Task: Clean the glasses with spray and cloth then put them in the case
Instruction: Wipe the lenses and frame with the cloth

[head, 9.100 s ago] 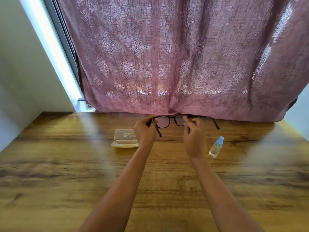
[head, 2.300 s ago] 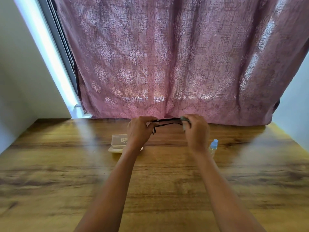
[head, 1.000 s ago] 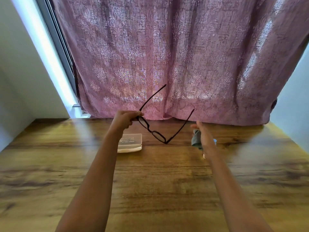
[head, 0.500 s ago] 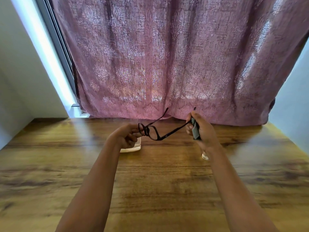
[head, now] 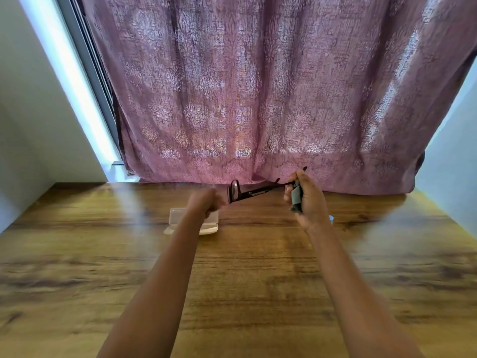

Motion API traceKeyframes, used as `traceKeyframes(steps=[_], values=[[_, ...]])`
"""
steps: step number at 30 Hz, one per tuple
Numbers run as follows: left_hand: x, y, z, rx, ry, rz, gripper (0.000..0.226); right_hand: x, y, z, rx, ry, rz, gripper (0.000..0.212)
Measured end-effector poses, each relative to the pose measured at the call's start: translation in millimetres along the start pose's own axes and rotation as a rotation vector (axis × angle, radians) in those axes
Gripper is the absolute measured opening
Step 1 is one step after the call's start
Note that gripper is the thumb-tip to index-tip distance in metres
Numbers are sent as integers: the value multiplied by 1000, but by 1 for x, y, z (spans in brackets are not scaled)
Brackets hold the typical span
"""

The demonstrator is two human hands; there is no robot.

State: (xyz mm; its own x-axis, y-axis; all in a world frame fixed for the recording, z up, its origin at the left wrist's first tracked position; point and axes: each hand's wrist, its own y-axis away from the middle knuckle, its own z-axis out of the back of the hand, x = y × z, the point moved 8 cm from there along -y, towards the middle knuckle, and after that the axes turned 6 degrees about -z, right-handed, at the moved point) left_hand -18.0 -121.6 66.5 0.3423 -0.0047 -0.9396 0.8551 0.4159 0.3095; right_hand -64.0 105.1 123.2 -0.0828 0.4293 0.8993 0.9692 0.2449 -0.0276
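Glasses (head: 254, 193) hanging above counter (head: 245, 270), right hand (head: 311, 202) pinching temple ends and cloth (head: 296, 197); left hand (head: 205, 202) clenching empty, just beside lenses.

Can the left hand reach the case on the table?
Probably yes. The left hand hovers just over the case, with nothing between them, and the right hand has the glasses and cloth.

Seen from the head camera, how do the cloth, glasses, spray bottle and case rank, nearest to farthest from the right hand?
1. cloth and glasses: both held in the right hand, too close to call.
2. spray bottle: just beside the wrist, mostly hidden.
3. case: farther off, to the left.
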Motion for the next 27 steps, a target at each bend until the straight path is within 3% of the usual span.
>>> traceKeyframes(steps=[2,3,6,8,10,14,18,22,24,27], values=[[-29,6,19,-244,-88,-309,26,1,0,2,-50,17,11,36],[-47,16,23,-290,-84,-498,26,1,0,2,-73,27,14,36],[-90,52,10,-132,-64,-947,27,1,0,2,-137,47,7,36],[-101,67,-2,-40,-262,-1072,44,2,0,1,-167,49,4,36],[-102,71,-13,0,-500,-1122,59,0,-1,0,-181,46,-22,35],[-100,72,-21,12,-730,-1169,38,-5,-2,0,-176,-4,-87,34],[-99,75,-20,-153,-804,-1210,19,-8,-3,1,-162,9,-136,33],[-98,81,-22,-293,-848,-1248,13,-4,1,14,-313,200,-177,40],[-96,78,-22,-307,-872,-1241,13,12,4,17,-409,327,-104,36],[-93,75,-23,-306,-905,-1215,14,41,10,4,-501,643,129,10]])
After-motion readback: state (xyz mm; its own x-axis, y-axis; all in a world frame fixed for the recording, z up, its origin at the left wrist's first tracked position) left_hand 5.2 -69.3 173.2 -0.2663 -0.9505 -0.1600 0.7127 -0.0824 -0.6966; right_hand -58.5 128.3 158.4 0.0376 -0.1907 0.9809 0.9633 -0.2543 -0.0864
